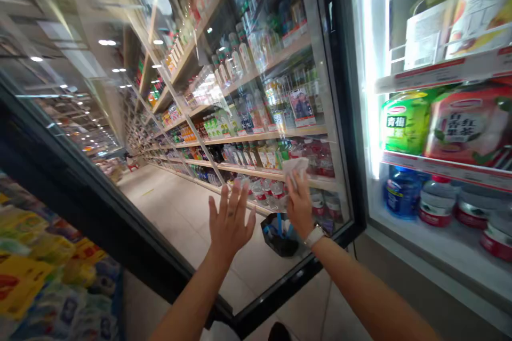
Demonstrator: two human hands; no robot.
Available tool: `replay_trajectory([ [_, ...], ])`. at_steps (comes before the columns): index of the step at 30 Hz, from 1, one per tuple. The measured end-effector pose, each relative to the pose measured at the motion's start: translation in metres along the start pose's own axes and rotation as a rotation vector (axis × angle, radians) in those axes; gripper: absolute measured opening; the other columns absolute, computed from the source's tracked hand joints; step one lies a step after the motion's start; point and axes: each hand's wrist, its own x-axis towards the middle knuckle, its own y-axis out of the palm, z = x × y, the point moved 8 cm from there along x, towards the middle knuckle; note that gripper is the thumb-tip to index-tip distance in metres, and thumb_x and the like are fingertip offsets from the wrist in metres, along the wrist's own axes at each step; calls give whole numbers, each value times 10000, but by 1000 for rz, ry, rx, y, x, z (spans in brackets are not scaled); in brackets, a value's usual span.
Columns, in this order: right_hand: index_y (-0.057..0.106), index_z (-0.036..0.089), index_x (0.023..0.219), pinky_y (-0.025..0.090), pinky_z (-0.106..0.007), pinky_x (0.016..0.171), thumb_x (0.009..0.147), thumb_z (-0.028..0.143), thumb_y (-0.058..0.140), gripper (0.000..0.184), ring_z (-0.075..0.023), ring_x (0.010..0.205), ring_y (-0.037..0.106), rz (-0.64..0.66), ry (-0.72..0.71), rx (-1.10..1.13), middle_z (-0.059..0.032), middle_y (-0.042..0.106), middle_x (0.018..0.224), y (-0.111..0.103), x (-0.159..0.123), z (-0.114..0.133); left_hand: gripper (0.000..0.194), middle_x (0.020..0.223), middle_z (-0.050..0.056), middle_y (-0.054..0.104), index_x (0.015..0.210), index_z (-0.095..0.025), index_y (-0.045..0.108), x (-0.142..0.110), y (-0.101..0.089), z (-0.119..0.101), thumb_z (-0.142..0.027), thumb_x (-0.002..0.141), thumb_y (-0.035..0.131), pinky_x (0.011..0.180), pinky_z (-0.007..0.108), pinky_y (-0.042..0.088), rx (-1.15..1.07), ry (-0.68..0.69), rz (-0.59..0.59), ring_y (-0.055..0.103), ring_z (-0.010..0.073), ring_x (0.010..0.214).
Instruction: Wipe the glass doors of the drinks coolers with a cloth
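A black-framed glass door (180,218) stands swung open before me, beside a lit drinks cooler. My right hand (300,208), with a pale band on the wrist, presses a white cloth (295,166) against the glass; it could also be a tissue. To its left, my left hand (231,218) is raised at the pane with the fingers spread and nothing in it. Whether its palm touches the glass, I cannot tell. Low behind the pane, a black container (279,242) with blue items inside sits on the floor.
On the right, the cooler's shelves (444,162) hold large drink bottles, among them a green one (406,122). Long shelves of bottles (248,130) show in the glass. Packaged goods (52,272) are piled at the lower left. The door's black bottom rail (280,295) crosses low ahead.
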Motion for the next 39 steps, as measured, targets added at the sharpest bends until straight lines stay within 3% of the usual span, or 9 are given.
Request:
replay_trajectory([
  [4,454,218,1428,380,-451,1154,917,77,405,533,-215,1470,246,105,-213,58,-90,564,1387,14,3,37,714,1546,110,328,1540,-149,132,13,36,-40,-437,953,419,1229,468,9,-72,85,89,99,232,1494],
  [8,465,225,1417,336,-460,1177,906,31,390,551,-193,1460,273,38,-234,-14,-79,611,1331,2,12,1,709,1547,109,321,1536,-128,132,13,57,-49,-500,968,333,1222,493,-17,-45,136,134,44,243,1496],
  [15,339,236,1496,239,-592,1179,825,10,313,709,-240,1490,174,-184,230,-124,-83,332,1560,-32,9,-111,731,1555,99,302,1540,-192,138,12,65,-45,-495,942,430,1213,536,-21,5,86,189,40,254,1497],
  [18,198,202,1541,188,-617,1181,769,-12,301,808,-257,1507,51,-302,382,-132,-85,73,1635,-40,4,-133,729,1547,116,313,1540,-182,128,11,67,-47,-495,949,416,1208,532,-46,20,89,201,107,250,1494],
  [20,182,198,1545,205,-588,1189,740,-23,302,843,-242,1505,91,-328,422,-122,-89,127,1626,-39,6,-134,724,1541,127,322,1540,-176,118,11,69,-47,-497,955,398,1204,537,-55,35,92,210,167,257,1485],
  [25,259,233,1529,280,-511,1192,776,-19,295,795,-212,1462,268,-233,316,-5,-71,345,1556,-20,20,-82,729,1540,142,321,1541,-176,113,9,70,-46,-507,954,392,1200,560,-29,31,88,228,233,278,1468],
  [29,301,201,1513,358,-444,1166,851,-11,317,695,-195,1453,290,-8,-49,80,-96,432,1507,6,17,-4,734,1541,160,305,1542,-167,109,8,70,-46,-495,954,402,1196,579,-18,15,99,216,219,283,1470],
  [32,414,185,1453,382,-399,1154,885,27,413,590,-178,1425,348,91,-263,57,-102,532,1428,16,3,18,741,1539,168,298,1541,-145,92,9,68,-47,-483,957,398,1197,582,-11,2,117,193,189,280,1477],
  [39,457,223,1430,310,-509,1183,814,-32,342,676,-213,1461,271,-92,100,-141,-85,441,1502,-27,6,-101,739,1542,160,308,1540,-159,113,10,69,-47,-472,948,427,1197,580,-15,22,94,212,182,283,1479],
])
